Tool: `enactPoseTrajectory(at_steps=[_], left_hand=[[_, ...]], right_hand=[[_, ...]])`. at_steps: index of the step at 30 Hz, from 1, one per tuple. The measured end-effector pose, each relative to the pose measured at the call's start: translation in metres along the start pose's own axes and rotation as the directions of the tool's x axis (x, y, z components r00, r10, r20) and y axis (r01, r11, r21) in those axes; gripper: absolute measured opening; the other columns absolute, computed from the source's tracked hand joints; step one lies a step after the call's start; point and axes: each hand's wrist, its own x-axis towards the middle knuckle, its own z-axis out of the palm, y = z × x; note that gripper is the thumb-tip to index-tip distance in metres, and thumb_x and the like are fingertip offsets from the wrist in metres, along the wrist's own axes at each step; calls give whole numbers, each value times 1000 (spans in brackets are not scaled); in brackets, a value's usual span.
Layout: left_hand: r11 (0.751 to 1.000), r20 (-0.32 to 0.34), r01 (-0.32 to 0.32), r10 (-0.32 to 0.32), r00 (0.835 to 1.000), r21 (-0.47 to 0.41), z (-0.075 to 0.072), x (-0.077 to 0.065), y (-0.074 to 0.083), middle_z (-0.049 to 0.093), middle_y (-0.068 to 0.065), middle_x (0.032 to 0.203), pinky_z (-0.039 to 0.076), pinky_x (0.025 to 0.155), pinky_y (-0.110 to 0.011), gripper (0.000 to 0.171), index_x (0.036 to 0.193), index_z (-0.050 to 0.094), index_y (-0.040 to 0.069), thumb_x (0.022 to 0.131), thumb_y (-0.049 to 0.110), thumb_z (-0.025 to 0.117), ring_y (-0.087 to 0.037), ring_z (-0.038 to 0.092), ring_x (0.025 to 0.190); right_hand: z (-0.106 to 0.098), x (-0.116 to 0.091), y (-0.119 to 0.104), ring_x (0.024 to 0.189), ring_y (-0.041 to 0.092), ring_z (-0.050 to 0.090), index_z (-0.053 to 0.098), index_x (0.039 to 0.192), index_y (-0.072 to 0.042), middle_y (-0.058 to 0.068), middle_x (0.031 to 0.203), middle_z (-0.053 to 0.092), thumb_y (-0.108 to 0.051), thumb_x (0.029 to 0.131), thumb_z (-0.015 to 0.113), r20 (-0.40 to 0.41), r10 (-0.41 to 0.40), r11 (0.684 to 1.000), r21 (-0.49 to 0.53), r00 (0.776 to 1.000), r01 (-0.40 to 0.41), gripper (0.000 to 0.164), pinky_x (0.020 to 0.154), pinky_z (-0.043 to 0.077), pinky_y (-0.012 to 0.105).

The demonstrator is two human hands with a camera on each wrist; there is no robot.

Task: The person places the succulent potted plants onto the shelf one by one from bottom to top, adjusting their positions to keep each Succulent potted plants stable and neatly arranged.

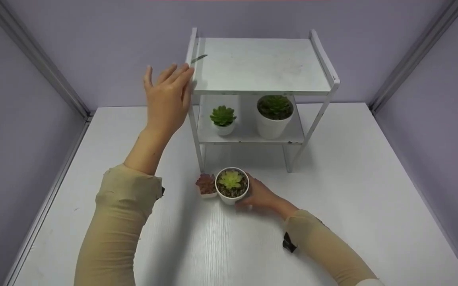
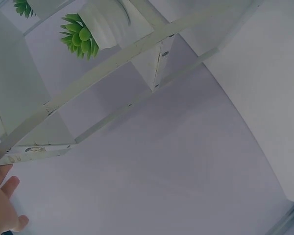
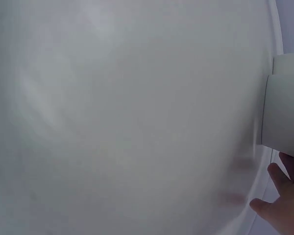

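My right hand [image 1: 259,194] holds the right side of a white pot with a yellow-green succulent [image 1: 231,184], in front of the shelf. In the right wrist view the white pot [image 3: 284,115] shows at the right edge, with splayed fingers below it. Close to its left stands a small pot with a reddish succulent [image 1: 206,184]. My left hand [image 1: 167,95] is raised at the upper left side of the white shelf [image 1: 259,65], its fingers spread and touching the side rail. In the left wrist view only part of the left hand [image 2: 2,205] shows.
On the shelf's middle level stand a small green succulent [image 1: 223,119] and a larger white pot with a dark green plant [image 1: 273,123]. A dark mark [image 1: 199,58] lies on the top board's left edge. Pale walls [image 1: 26,99] enclose the white table [image 1: 352,178].
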Motion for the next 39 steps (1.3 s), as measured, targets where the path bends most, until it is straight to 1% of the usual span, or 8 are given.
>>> enactPoseTrajectory(at_steps=[4,9,16,20,25,30,33,39], left_hand=[[1000,4,1,-1,1000,4,0,0,1,61,-5,127,13,111,-59,30,122,63,10,98,20,48,-26,52,125],[1000,10,2,-2,1000,6,-1,1,2,61,-4,127,13,111,-59,30,122,63,10,98,20,48,-26,52,124],[1000,8,8,-8,1000,0,2,0,0,61,-4,127,13,111,-58,31,122,63,10,98,21,48,-25,53,122],[1000,-3,7,-7,1000,-3,2,0,-1,62,-4,127,14,111,-59,31,124,62,10,98,21,47,-25,54,121],[1000,-4,4,-4,1000,-11,3,-1,-2,62,-5,126,13,111,-58,32,124,62,9,98,23,49,-25,55,121],[1000,2,13,-13,1000,-17,1,1,0,62,-4,126,12,112,-57,31,122,63,10,98,23,49,-25,55,121],[1000,7,18,-17,1000,-14,0,2,1,62,-4,127,13,112,-58,31,122,63,10,97,23,49,-25,55,121],[1000,20,11,-11,1000,9,-2,1,0,61,-4,127,14,111,-59,32,124,62,10,98,23,48,-25,54,122]], right_hand=[[0,1,-1,135,31,37,25,146,-4,16,144,42,-19,67,84,8,10,1000,17,1000,-10,100,112,25,48],[0,0,-1,133,30,41,29,146,-6,14,141,45,-21,66,84,-4,29,999,38,1000,-29,98,110,30,46],[3,-4,6,127,30,47,32,144,-4,16,137,49,-17,67,82,-37,-19,998,57,999,21,92,106,37,45],[3,-5,8,126,31,48,34,142,-4,16,135,51,-18,66,83,-51,-17,998,65,999,20,91,105,38,46],[-1,-10,10,125,31,49,37,141,-5,15,134,52,-18,65,83,-63,3,997,72,998,2,90,104,39,46],[-8,-15,11,125,31,48,36,142,-4,16,134,52,-18,65,83,-86,4,996,85,996,3,91,105,37,47],[-13,-17,12,126,32,47,35,142,-4,16,134,51,-18,65,83,-106,9,997,72,994,-2,92,105,36,47],[-25,-20,11,124,34,49,34,142,-1,19,134,51,-17,67,82,-129,18,997,72,991,-8,90,101,42,46]])
